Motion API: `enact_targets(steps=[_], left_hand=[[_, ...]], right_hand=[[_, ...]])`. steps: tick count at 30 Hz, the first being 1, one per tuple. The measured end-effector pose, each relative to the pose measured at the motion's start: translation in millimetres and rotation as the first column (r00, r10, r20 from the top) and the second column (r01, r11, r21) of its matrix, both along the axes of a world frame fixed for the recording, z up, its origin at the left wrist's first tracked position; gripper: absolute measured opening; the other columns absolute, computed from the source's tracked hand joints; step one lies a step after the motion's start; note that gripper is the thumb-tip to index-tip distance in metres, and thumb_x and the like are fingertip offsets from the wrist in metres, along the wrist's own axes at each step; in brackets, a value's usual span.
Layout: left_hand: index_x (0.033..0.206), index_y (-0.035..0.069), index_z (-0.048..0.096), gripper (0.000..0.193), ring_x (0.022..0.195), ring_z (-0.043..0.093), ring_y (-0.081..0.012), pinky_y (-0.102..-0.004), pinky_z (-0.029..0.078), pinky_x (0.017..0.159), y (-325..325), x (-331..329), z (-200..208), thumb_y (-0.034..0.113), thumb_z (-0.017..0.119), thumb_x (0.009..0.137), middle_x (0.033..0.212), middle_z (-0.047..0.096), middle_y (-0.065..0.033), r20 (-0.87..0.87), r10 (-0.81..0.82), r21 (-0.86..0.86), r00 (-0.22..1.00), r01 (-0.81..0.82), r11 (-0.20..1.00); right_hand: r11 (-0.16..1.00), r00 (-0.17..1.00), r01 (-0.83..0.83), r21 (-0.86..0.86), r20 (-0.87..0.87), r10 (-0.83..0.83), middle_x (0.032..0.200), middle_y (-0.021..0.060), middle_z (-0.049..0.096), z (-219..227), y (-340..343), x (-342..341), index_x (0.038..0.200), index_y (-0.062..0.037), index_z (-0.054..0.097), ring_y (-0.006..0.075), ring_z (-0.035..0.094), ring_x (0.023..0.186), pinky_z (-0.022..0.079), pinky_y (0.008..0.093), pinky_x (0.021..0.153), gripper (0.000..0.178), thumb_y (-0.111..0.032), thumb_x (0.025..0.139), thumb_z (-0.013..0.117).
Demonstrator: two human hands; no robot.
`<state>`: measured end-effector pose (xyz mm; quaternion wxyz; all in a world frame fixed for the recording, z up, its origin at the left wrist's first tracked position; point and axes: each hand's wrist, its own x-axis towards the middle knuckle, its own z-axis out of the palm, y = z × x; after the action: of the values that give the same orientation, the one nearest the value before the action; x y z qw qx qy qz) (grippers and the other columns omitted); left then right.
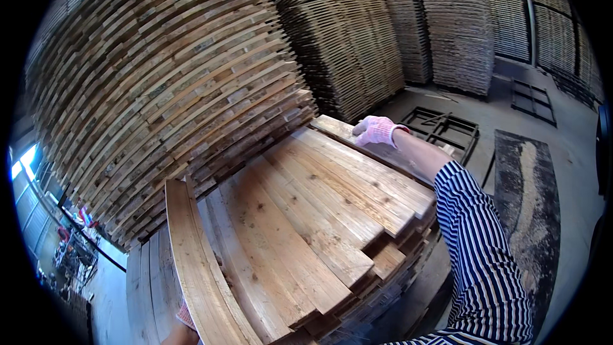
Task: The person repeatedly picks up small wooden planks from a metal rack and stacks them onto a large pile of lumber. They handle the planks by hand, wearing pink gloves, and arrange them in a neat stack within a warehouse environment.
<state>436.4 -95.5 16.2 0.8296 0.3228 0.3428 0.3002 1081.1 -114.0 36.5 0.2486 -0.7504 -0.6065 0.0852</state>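
Fingers of right hand are curled by plank, left hand's hidden behind board, neither grip discernible; board should be steadied evenly.

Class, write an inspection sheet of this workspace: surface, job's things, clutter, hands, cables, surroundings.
Surface: stacked planks, near ends uneven.
Job's things: long plank at left; edge plank at far right.
Clutter: pale debris on a dark floor panel.
Hands: left hand gloved, at the long plank, fingers hidden; right hand gloved, at the edge plank.
Cables: nothing seen.
Surroundings: tall wood stacks.
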Motion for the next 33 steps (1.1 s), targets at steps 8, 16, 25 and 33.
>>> enact_targets(steps=[8, 16, 25, 33], left_hand=[[0.129, 0.008, 0.057, 0.041, 0.101, 0.069, -0.0318, -0.0488, 0.060, 0.087, -15.5, -21.3, -5.1, 0.037, 0.052, 0.101, 0.116, 0.068, -0.0170, 0.051, 0.021, -0.060, 0.998, -0.018, 0.998], [0.124, -0.002, 0.060, 0.044, 0.108, 0.067, -0.0302, -0.0470, 0.054, 0.099, -40.6, 44.9, 45.2, 0.031, 0.063, 0.095, 0.120, 0.067, -0.0198, 0.081, -0.151, 0.180, 0.985, 0.134, 0.975], [0.117, -0.005, 0.061, 0.033, 0.100, 0.070, -0.0336, -0.0468, 0.057, 0.094, -19.6, -49.2, 46.0, 0.021, 0.058, 0.097, 0.109, 0.070, -0.0214, 0.146, 0.041, 0.058, 0.988, -0.050, 0.997], [0.121, -0.005, 0.063, 0.044, 0.094, 0.072, -0.0251, -0.0379, 0.061, 0.085, -4.4, -208.6, 125.5, 0.021, 0.075, 0.087, 0.110, 0.071, -0.0189, -0.537, -0.295, -0.026, 0.790, 0.334, 0.942]], right_hand=[[0.986, 0.886, 0.107, -0.130, 0.462, -0.035, 0.118, 0.0224, 0.068, 43.9, 33.7, -105.8, 0.125, -0.0051, 0.065, 0.0341, 0.066, 0.111, 0.053, 0.0442, 0.092, 0.061, -0.044, 0.078, 0.071], [0.841, 0.829, -0.508, -0.186, -0.371, 0.419, 0.133, 0.0299, 0.056, 91.8, -23.8, -403.4, 0.145, 0.0114, 0.034, 0.0372, 0.063, 0.113, 0.050, 0.0425, 0.096, 0.114, -0.078, 0.078, 0.058], [0.861, 0.811, -0.509, 0.008, -0.329, 0.483, 0.128, 0.0205, 0.063, 58.9, 6.1, -414.8, 0.141, -0.0059, 0.052, 0.0291, 0.061, 0.114, 0.049, 0.0370, 0.095, 0.072, -0.042, 0.081, 0.067], [0.886, 0.814, -0.403, -0.229, 0.353, 0.461, 0.124, 0.0173, 0.065, 104.6, -109.8, -324.4, 0.153, -0.0227, 0.040, 0.0284, 0.065, 0.107, 0.051, 0.0392, 0.092, 0.084, -0.036, 0.076, 0.070]])
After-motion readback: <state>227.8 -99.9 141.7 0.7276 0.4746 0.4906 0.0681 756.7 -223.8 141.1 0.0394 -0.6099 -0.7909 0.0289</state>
